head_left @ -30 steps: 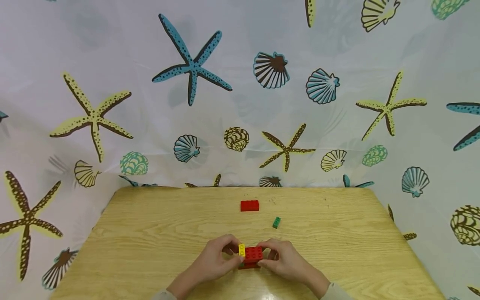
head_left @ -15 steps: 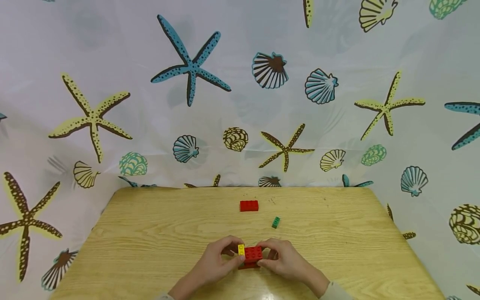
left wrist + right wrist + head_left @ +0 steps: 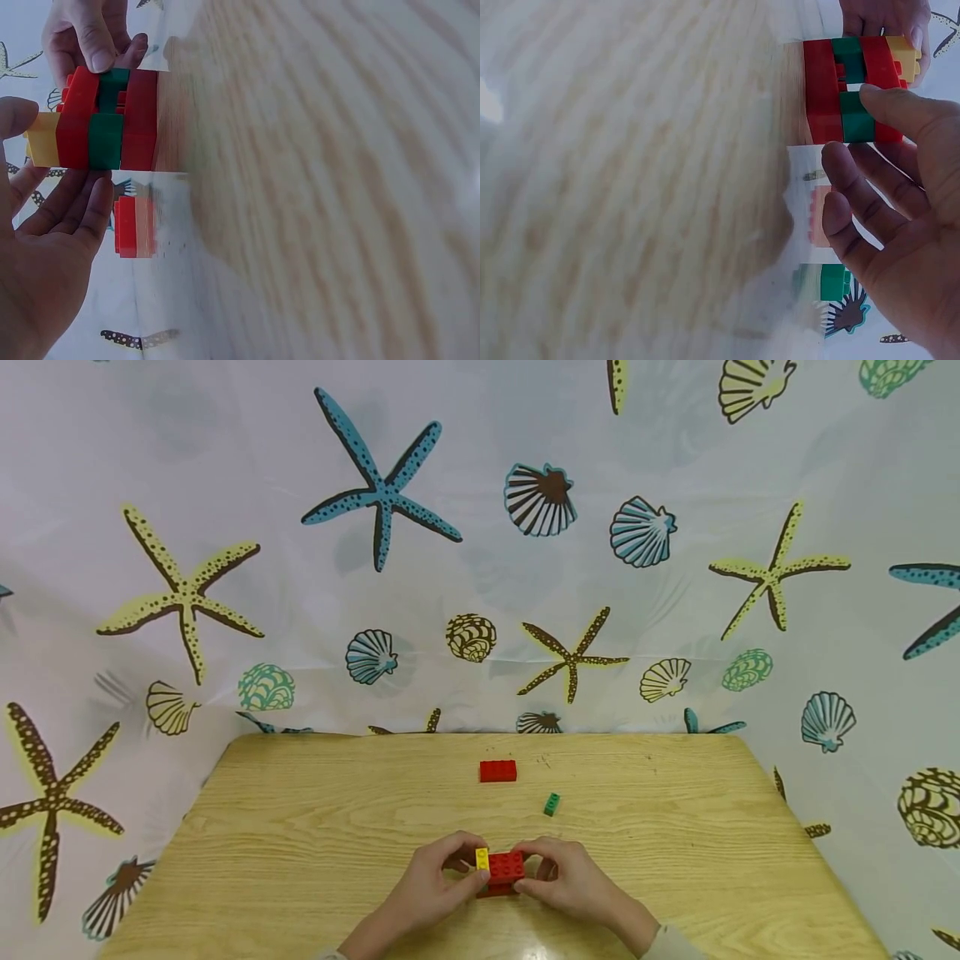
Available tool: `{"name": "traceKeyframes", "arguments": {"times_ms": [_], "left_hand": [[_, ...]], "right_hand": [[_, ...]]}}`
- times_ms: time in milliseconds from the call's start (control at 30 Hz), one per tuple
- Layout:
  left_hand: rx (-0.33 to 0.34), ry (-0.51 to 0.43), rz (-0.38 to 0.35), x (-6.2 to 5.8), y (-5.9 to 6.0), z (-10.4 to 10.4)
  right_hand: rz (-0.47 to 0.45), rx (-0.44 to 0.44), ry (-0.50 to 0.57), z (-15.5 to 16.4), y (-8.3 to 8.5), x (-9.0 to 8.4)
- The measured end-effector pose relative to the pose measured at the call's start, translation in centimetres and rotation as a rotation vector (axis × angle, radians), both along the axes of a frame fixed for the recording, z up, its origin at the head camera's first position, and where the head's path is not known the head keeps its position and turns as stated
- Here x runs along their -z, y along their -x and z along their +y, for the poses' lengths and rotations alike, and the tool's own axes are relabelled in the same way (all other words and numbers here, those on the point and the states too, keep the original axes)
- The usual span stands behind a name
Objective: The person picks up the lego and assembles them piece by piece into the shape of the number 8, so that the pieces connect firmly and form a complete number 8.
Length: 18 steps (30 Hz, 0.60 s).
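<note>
A toy brick stack stands near the front of the table. Its red bottom brick (image 3: 821, 94) carries two green bricks, a nearer one (image 3: 857, 118) and a farther one (image 3: 848, 58) in the right wrist view, with a gap between them. Across both lies a red top brick (image 3: 507, 867), and a small yellow brick (image 3: 482, 858) sits on its left end. My left hand (image 3: 430, 883) pinches the yellow brick, thumb in front and fingers behind. At the other end my right hand (image 3: 567, 878) grips the stack, its thumb against the green and red bricks.
Behind the stack, a loose red brick (image 3: 498, 772) and a small green brick (image 3: 552, 804) lie on the wooden table (image 3: 337, 810). A white cloth (image 3: 495, 568) printed with starfish and shells hangs along the back and sides.
</note>
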<state>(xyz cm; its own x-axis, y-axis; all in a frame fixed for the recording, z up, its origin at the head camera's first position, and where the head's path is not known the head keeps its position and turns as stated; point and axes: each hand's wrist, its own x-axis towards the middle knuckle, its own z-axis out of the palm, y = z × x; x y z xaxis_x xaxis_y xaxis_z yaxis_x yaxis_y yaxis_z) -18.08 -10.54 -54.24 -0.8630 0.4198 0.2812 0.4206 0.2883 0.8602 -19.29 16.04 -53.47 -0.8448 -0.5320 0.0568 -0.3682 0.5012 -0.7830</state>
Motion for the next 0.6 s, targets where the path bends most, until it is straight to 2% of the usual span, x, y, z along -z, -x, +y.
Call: {"name": "traceKeyframes", "arguments": {"times_ms": [300, 600], "left_hand": [[0.003, -0.008, -0.002, 0.2, 0.0, -0.1], [0.005, -0.012, 0.006, 0.4, 0.1, -0.1]], "right_hand": [[0.004, 0.025, -0.002, 1.3, 0.9, -0.6], [0.118, 0.187, 0.012, 2.7, 3.1, -0.6]]}}
